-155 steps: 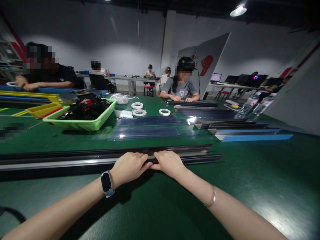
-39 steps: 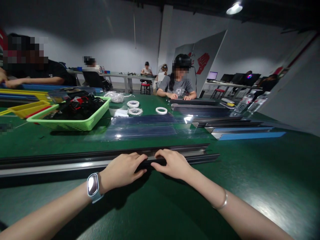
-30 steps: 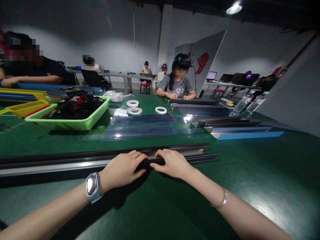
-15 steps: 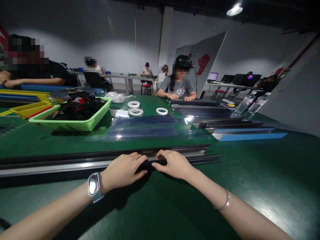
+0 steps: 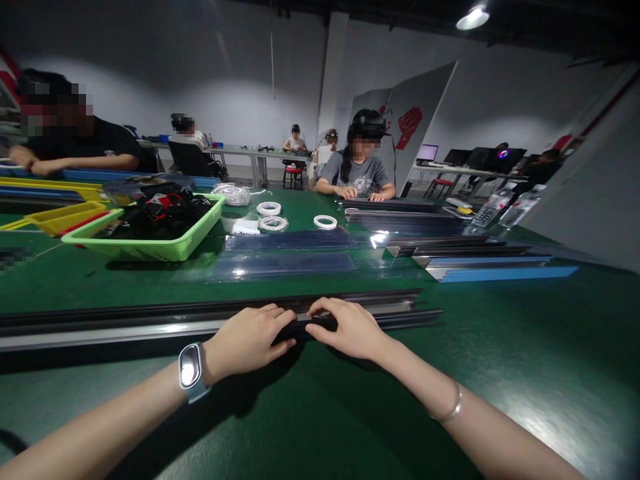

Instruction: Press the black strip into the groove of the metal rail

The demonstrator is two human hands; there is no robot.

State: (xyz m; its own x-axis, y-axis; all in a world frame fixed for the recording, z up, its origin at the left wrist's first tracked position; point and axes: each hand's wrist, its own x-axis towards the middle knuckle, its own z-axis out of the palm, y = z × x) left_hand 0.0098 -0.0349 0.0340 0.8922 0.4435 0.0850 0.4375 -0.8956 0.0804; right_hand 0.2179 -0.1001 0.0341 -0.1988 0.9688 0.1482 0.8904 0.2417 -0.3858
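A long black channel profile (image 5: 125,331) with a silvery inner floor lies across the green table in front of me, running off the left side of the view. My left hand (image 5: 250,339), with a watch on its wrist, grips the profile's near wall, fingers over the edge and thumb on the outside. Close to its right, my right hand (image 5: 350,328) pinches the same wall between thumb and curled fingers. Parts of the fingertips are hidden inside the channel. Both hands are a little short of the profile's right end.
Beyond the profile lie clear plastic sheets (image 5: 285,265) and white tape rolls (image 5: 325,222). A green basket (image 5: 185,250) of dark items stands left. More black and blue profiles (image 5: 510,274) and water bottles (image 5: 517,207) are at right. A co-worker (image 5: 363,173) sits opposite.
My right hand's fingers have shifted slightly left, nearer to my left hand. Both hands stay on the profile; the whole view has moved only slightly.
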